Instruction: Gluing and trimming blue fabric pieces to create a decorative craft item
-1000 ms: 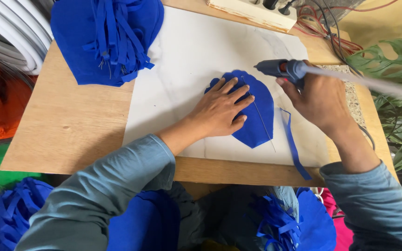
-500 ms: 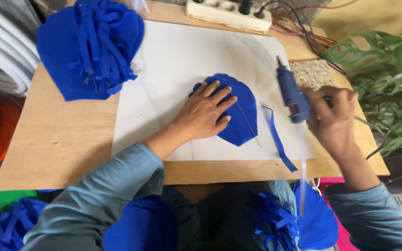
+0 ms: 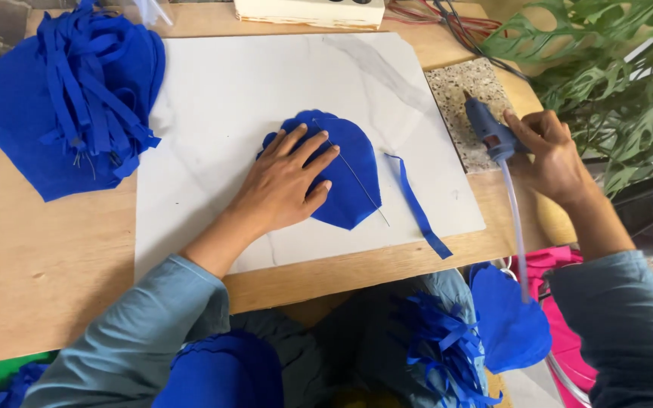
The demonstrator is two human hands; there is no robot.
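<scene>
My left hand [image 3: 285, 185] lies flat, fingers spread, on a blue petal-shaped felt piece [image 3: 353, 170] that rests on a white marble board [image 3: 221, 98]. A thin wire [image 3: 357, 177] runs along the petal. A blue felt strip [image 3: 419, 205] lies just right of the petal. My right hand [image 3: 549, 155] grips a blue glue gun [image 3: 489, 128], its nozzle resting over a speckled stone tile [image 3: 466, 91] at the board's right edge. A clear glue stick [image 3: 515, 227] trails from the gun's back.
A heap of blue felt petals and strips [image 3: 69, 98] sits at the table's left. A cream power strip [image 3: 311, 11] and cables lie at the back. Green leaves [image 3: 614, 68] crowd the right. More blue felt pieces [image 3: 447, 340] rest in my lap.
My right hand has carried the glue gun away from the petal, rightward, onto the speckled tile. My left hand has stayed pressed on the petal.
</scene>
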